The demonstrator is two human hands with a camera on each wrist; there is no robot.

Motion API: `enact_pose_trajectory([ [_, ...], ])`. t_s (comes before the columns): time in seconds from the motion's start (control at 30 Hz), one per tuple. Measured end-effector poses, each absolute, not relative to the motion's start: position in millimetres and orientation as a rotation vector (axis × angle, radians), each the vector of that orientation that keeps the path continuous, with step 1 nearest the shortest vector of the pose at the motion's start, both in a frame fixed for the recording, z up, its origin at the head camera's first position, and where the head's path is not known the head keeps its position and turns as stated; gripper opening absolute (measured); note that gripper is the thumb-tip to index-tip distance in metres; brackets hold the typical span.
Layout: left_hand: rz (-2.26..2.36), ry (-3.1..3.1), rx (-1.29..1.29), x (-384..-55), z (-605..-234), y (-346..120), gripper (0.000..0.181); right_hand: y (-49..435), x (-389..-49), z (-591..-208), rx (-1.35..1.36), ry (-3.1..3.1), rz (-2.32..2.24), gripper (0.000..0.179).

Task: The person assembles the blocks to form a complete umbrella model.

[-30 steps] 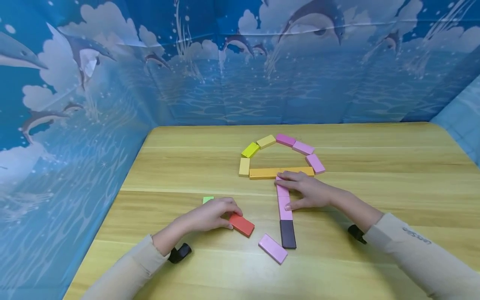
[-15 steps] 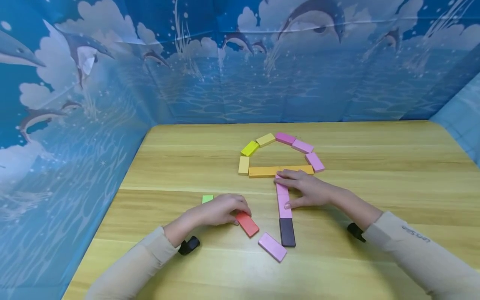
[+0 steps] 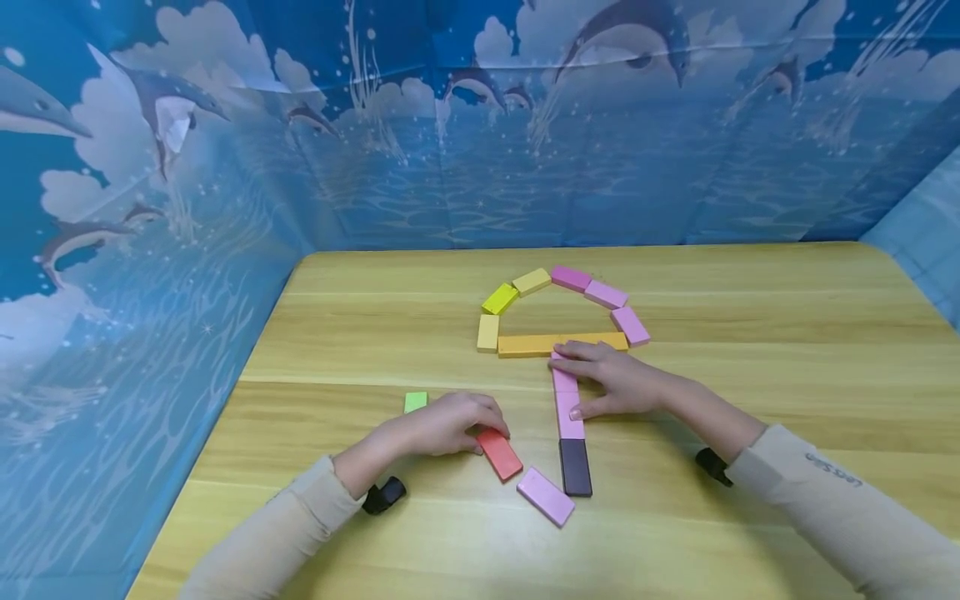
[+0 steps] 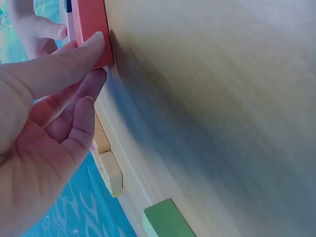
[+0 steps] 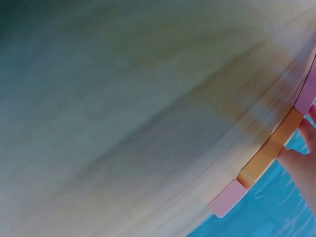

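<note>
My left hand pinches a red block at its far end, between thumb and fingers. In the left wrist view the thumb lies against the red block. My right hand rests on a column of two pink blocks, its fingers and thumb spread along them. A dark block continues the column at the near end. Between the red and dark blocks lies a loose pink block, tilted. The column's far end meets a bar of orange blocks.
Beyond the orange bar, yellow blocks and pink blocks form an arch. A green block lies beyond my left wrist, partly hidden. A blue dolphin-print cloth hangs behind the wooden table.
My left hand has moved to the right with the red block, turning it a little and bringing it near the loose pink block. The right hand has stayed on the column.
</note>
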State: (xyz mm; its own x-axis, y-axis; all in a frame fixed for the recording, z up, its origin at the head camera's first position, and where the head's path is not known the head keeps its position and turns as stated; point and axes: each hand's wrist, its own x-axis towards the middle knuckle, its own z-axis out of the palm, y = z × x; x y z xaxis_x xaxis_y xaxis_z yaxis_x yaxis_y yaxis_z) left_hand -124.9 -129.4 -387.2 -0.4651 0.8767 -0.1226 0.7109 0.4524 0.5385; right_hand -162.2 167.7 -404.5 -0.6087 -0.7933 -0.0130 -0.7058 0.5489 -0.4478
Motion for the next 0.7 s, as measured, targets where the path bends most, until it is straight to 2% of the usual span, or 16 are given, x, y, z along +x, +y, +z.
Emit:
enact_pose_trajectory([
  [0.7, 0.622, 2.313, 1.366, -119.2, -389.4, -128.8, 0.032, 167.5, -163.2, -403.3, -1.232, 2.565, -0.615, 0.076],
])
